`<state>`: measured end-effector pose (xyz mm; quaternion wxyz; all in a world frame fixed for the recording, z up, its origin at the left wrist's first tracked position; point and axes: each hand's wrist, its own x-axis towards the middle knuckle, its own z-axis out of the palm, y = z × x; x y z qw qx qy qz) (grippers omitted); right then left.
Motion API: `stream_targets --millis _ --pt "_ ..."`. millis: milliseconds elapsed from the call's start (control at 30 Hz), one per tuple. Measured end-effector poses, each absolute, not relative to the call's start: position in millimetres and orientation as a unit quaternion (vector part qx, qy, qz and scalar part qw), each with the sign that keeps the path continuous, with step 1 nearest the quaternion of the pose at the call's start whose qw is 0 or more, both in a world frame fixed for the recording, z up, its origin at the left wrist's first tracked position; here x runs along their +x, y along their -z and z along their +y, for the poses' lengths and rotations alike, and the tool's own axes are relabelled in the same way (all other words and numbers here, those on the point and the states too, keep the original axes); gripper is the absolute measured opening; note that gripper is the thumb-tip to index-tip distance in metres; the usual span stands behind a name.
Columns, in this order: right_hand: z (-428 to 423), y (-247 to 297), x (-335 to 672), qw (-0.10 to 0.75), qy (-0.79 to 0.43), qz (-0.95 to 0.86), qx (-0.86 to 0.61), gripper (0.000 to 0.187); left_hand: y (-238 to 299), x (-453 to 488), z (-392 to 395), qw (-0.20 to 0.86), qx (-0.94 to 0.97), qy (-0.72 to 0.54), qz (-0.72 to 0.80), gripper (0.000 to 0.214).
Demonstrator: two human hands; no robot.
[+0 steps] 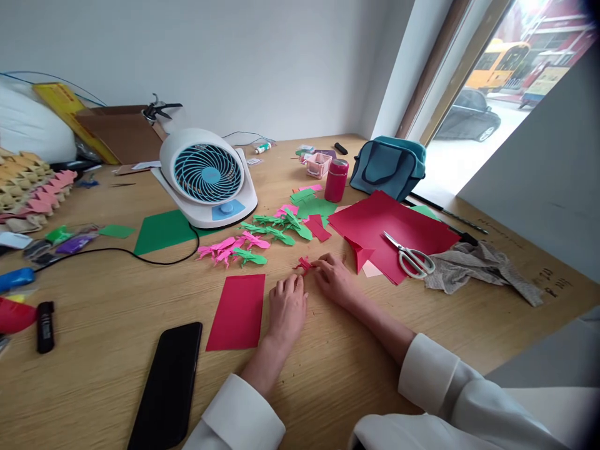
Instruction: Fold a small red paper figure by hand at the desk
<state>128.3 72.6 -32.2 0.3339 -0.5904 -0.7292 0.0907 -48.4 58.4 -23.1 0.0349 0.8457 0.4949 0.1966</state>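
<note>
A small red folded-paper figure [304,265] with thin legs lies on the table at my fingertips. My right hand [336,279] pinches its right side between thumb and index finger. My left hand [287,306] is closed at its near left side, the fingertips bent down against it; part of the figure is hidden there. Just beyond are finished-looking folded figures, pink ones [225,248] and green ones [281,235], in a loose cluster. A flat red paper sheet [237,312] lies left of my left hand.
Scissors [415,257] rest on large red sheets [379,219] at right, beside a grey cloth [469,269]. A black phone [166,387] lies front left. Behind stand a white fan [201,175], a red flask [336,181] and a teal bag [389,169]. A black cord [140,253] crosses the left side.
</note>
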Motion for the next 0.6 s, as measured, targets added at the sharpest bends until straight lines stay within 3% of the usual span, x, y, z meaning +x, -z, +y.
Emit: stream_targets --millis 333,600 --pt "71.7 33.4 131.3 0.389 -0.115 -0.681 -0.610 0.020 23.4 -54.4 57.7 0.050 0.854 -0.185 0.484 0.038" --pt "79.1 28.8 130.5 0.362 -0.164 -0.679 -0.618 0.010 19.8 -56.8 61.4 0.086 0.839 -0.225 0.488 0.034"
